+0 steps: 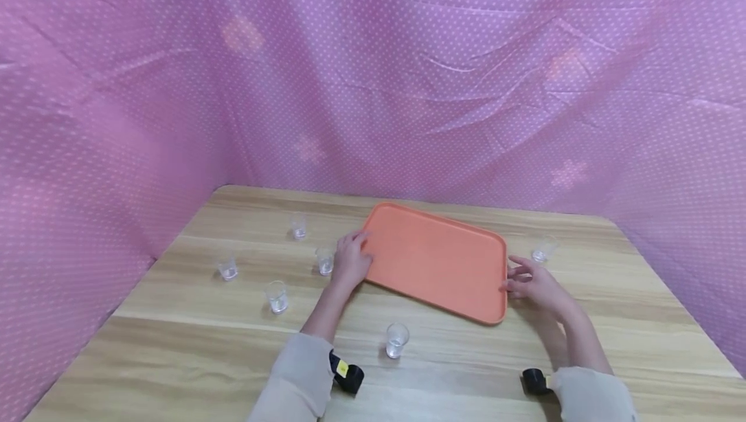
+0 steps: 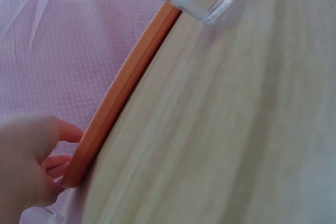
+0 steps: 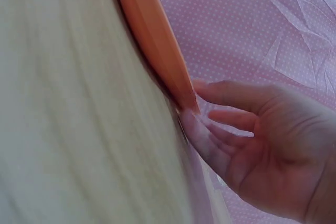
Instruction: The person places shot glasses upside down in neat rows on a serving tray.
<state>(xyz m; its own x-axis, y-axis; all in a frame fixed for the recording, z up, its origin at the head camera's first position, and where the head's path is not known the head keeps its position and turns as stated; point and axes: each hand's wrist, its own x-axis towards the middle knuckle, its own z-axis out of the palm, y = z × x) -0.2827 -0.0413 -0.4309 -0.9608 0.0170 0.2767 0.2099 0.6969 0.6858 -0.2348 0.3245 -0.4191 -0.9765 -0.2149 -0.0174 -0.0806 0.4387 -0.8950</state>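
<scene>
An orange rectangular tray [image 1: 437, 263] lies at a slant on the wooden table. My left hand [image 1: 351, 260] grips its left edge, with the thumb over the rim. At the opposite end, my right hand [image 1: 533, 286] has thumb and a fingertip at the rim, while its other fingers are spread loosely. The right wrist view shows the tray's rim [image 3: 155, 40] between those fingertips. A small clear glass [image 1: 324, 261] stands just left of my left hand. Another clear glass [image 1: 542, 250] is beyond my right hand.
More small clear glasses stand on the table [image 1: 175, 351]: one in front of the tray [image 1: 397, 341], and several at the left, including a near one [image 1: 277, 297] and a far one [image 1: 298, 226]. A pink dotted cloth [image 1: 408, 85] hangs around the back and sides.
</scene>
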